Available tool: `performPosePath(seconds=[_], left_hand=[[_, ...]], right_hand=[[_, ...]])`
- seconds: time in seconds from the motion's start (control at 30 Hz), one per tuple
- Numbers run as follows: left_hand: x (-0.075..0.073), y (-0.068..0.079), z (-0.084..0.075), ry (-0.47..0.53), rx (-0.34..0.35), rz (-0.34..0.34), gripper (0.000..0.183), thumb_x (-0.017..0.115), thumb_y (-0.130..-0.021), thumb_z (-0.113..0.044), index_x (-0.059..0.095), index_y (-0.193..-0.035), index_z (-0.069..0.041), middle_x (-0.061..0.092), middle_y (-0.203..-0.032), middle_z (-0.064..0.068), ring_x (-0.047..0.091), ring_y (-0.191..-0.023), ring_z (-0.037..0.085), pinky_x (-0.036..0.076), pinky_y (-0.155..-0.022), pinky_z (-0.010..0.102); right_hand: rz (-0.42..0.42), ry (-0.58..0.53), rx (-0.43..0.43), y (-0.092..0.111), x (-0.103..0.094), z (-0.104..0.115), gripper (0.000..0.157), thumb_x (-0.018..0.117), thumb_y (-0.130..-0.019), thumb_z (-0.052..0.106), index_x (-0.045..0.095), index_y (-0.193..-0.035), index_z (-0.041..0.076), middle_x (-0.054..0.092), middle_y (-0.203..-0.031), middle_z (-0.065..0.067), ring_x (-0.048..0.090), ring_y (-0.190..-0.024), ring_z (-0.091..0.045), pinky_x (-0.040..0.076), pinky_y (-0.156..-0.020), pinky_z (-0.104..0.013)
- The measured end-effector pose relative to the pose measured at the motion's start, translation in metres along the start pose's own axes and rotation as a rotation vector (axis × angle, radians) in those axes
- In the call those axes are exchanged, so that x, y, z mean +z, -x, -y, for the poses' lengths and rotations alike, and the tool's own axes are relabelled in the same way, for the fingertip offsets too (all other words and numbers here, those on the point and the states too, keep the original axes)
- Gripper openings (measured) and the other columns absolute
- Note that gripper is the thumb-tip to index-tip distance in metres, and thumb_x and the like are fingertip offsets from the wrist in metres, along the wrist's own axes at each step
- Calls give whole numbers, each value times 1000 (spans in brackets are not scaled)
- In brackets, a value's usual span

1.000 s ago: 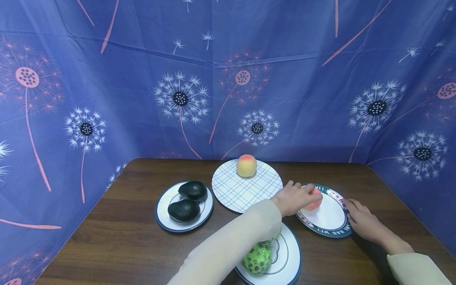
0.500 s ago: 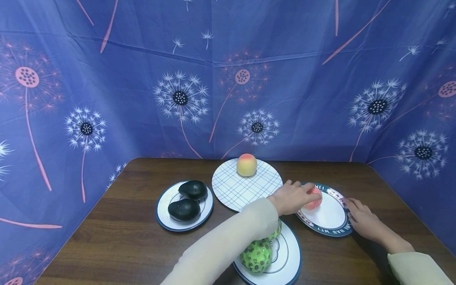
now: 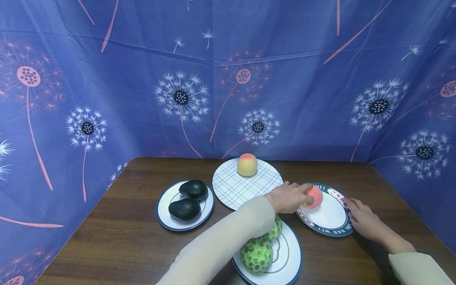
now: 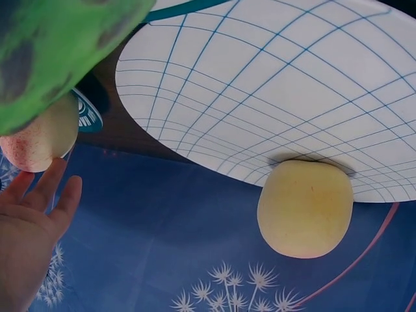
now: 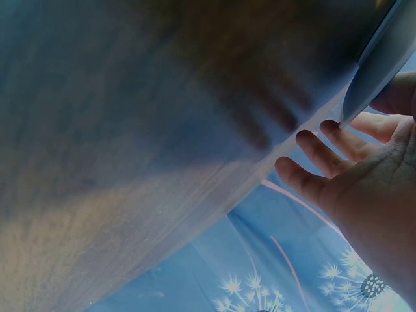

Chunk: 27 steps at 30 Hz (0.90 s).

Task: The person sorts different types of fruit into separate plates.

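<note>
My left hand (image 3: 290, 198) has its thumb and fingertips at the left side of a reddish-pink peach (image 3: 315, 196). The peach sits on the left part of a round white plate (image 3: 331, 211) with a dark green lettered rim. In the left wrist view, my left fingers (image 4: 67, 201) are spread and fairly straight beside the peach (image 4: 42, 133). My right hand (image 3: 365, 219) rests against the plate's right rim. In the right wrist view, that hand's fingers (image 5: 318, 153) are extended, with the plate edge (image 5: 377, 71) at the index finger and thumb.
A yellow peach (image 3: 247, 165) stands on the grid-patterned plate (image 3: 231, 184) at the back. Two dark avocados (image 3: 184, 209) lie on the left plate (image 3: 167, 225). Green dark-spotted fruits (image 3: 256, 255) lie on the front plate (image 3: 288, 257), partly under my left sleeve.
My left hand has shifted slightly left and its fingers have loosened, uncovering more of the pink peach, which stays on the plate. My right hand keeps its place at the rim.
</note>
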<state>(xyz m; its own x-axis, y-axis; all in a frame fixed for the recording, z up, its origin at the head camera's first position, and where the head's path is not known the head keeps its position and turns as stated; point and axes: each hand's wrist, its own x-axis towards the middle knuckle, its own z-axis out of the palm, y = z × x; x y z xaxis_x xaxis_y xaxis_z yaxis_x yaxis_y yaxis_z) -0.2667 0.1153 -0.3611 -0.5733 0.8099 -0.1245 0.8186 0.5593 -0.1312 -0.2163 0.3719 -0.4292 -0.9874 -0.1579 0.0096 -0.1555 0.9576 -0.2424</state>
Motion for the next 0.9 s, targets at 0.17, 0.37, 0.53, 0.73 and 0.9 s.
performPosePath(seconds=[0.17, 0.37, 0.53, 0.73, 0.9], left_hand=[[1, 0, 1, -9, 5, 3, 48, 53, -91, -18, 43, -129, -45, 14, -153, -10, 35, -133, 13, 31, -108, 38], [4, -4, 0, -23, -16, 41, 55, 55, -90, -18, 37, -133, -48, 3, -154, -12, 26, -137, 9, 28, -110, 36], [6, -5, -1, -51, -33, 70, 59, 54, -91, -20, 30, -135, -51, -5, -154, -13, 19, -139, 7, 25, -111, 35], [4, -1, 3, -109, -33, 33, 54, 49, -93, -24, 29, -136, -50, 1, -154, -13, 24, -137, 9, 25, -111, 34], [1, 4, 10, -161, -46, -50, 49, 47, -94, -30, 31, -137, -45, 16, -152, -10, 31, -133, 11, 30, -108, 33]], right_hand=[[1, -1, 3, 0, 0, 0, 54, 49, -86, 3, 27, -132, -15, 27, -126, -38, 28, -111, -56, 30, -86, -69], [7, 5, 8, -1, 0, 0, 54, 49, -86, 3, 27, -132, -15, 27, -126, -38, 29, -111, -56, 30, -86, -69], [12, 8, 12, -1, -1, 1, 53, 48, -87, 3, 27, -132, -16, 27, -126, -38, 29, -110, -56, 30, -86, -68], [9, 4, 4, -1, -1, 1, 53, 48, -87, 3, 27, -132, -16, 27, -125, -38, 30, -110, -56, 31, -86, -68], [12, 6, 6, -1, -1, 2, 52, 48, -87, 3, 27, -131, -16, 27, -125, -38, 30, -110, -56, 31, -86, -68]])
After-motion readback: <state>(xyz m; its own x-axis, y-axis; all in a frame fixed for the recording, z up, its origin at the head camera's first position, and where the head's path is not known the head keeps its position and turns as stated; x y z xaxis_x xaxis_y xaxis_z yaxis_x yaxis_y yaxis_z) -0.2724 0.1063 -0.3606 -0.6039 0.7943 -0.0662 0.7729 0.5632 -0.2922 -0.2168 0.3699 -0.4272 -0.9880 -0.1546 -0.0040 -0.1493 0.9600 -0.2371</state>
